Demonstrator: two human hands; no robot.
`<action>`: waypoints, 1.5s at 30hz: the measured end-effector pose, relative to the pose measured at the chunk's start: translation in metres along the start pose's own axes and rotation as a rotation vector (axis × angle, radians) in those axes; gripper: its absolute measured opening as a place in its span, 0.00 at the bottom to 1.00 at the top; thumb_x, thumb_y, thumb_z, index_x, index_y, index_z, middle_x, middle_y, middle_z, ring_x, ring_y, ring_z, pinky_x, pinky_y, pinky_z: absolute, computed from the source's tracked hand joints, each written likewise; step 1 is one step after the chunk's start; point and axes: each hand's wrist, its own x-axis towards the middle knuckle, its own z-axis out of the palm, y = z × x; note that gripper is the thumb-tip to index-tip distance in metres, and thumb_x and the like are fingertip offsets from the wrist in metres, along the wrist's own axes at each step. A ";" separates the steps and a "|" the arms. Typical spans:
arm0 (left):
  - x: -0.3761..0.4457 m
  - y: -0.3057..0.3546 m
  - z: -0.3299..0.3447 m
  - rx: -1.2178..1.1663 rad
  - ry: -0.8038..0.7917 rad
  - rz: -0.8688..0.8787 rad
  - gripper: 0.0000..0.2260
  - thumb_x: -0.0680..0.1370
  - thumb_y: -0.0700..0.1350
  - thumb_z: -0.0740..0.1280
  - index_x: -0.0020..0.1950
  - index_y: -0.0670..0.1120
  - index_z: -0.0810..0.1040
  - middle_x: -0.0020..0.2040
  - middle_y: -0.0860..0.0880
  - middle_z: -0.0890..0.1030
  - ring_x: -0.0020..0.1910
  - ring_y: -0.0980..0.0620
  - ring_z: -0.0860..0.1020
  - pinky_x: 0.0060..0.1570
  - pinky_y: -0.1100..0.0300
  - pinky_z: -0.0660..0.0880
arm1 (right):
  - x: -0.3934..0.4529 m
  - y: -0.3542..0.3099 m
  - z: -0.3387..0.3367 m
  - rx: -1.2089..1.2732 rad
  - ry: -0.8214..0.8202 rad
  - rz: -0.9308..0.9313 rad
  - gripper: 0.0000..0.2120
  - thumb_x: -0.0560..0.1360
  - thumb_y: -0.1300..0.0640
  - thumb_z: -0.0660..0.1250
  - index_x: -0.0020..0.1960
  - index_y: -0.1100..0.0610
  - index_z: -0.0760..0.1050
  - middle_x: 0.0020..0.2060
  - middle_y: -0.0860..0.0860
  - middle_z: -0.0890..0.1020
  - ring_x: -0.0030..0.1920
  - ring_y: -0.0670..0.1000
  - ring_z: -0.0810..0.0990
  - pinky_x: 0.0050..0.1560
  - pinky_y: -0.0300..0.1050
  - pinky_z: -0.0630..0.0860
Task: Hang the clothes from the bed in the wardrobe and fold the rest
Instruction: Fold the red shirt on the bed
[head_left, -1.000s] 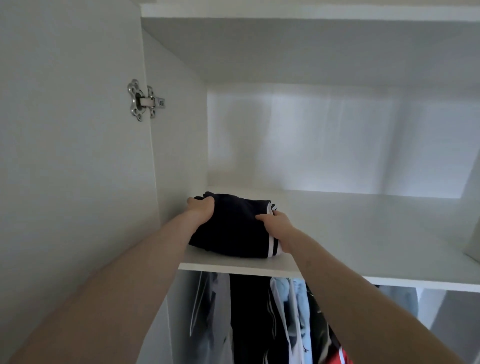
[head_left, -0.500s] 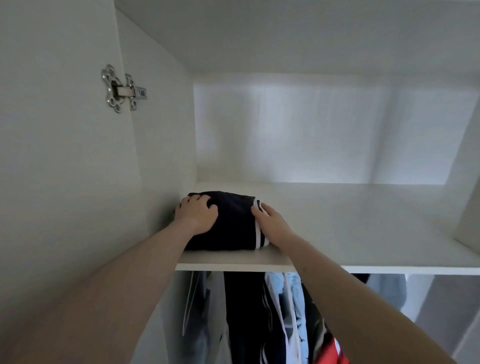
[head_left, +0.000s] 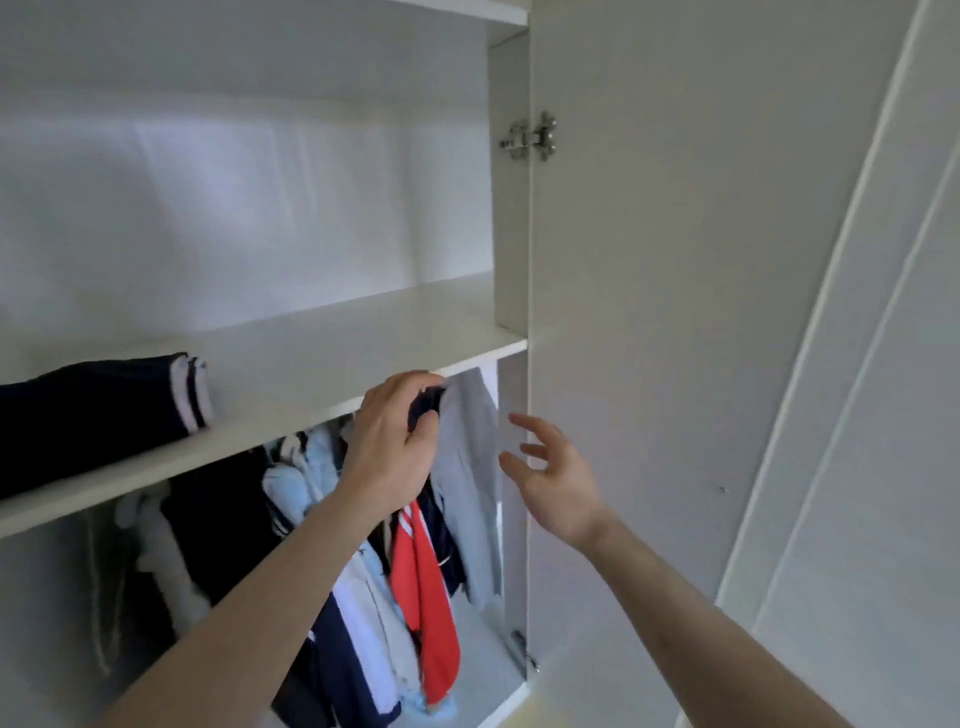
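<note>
A folded dark navy garment with white stripes (head_left: 104, 410) lies on the white wardrobe shelf (head_left: 322, 364) at the far left. Below the shelf hang several clothes: a dark one (head_left: 218, 519), light blue ones (head_left: 301, 483), a red one (head_left: 423, 597) and a pale grey one (head_left: 470, 467). My left hand (head_left: 392, 447) is just under the shelf's front edge, its fingers curled round the top of a dark navy hanging garment (head_left: 423, 410). My right hand (head_left: 550, 478) hovers with spread fingers beside the grey garment, holding nothing.
The open right wardrobe door (head_left: 649, 312) with a metal hinge (head_left: 530, 137) stands close to my right hand. The wardrobe's side panel (head_left: 511, 208) borders the shelf. A white wall or panel (head_left: 883, 415) fills the far right.
Both hands have left the folded navy garment, which now lies alone on the shelf. The view swung right. My left hand now grips a hanging garment below the shelf; my right hand is free.
</note>
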 end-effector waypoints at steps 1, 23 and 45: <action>-0.018 0.023 0.020 -0.034 -0.055 0.039 0.19 0.79 0.37 0.65 0.68 0.51 0.77 0.67 0.56 0.76 0.69 0.52 0.70 0.71 0.59 0.64 | -0.031 0.015 -0.030 -0.012 0.038 0.040 0.23 0.80 0.54 0.70 0.74 0.46 0.72 0.69 0.42 0.73 0.65 0.45 0.76 0.65 0.47 0.78; -0.492 0.605 0.286 -0.411 -1.191 0.853 0.19 0.81 0.44 0.66 0.72 0.54 0.74 0.74 0.59 0.70 0.75 0.56 0.64 0.76 0.59 0.59 | -0.804 0.087 -0.427 -0.191 1.191 0.805 0.23 0.80 0.51 0.69 0.74 0.40 0.71 0.68 0.38 0.75 0.67 0.40 0.74 0.68 0.47 0.75; -0.990 1.030 0.271 -0.489 -1.664 1.298 0.21 0.80 0.51 0.62 0.73 0.57 0.72 0.76 0.57 0.66 0.75 0.53 0.64 0.74 0.53 0.66 | -1.370 0.044 -0.541 -0.136 1.678 1.067 0.21 0.80 0.53 0.71 0.72 0.43 0.74 0.67 0.44 0.78 0.67 0.46 0.76 0.62 0.46 0.77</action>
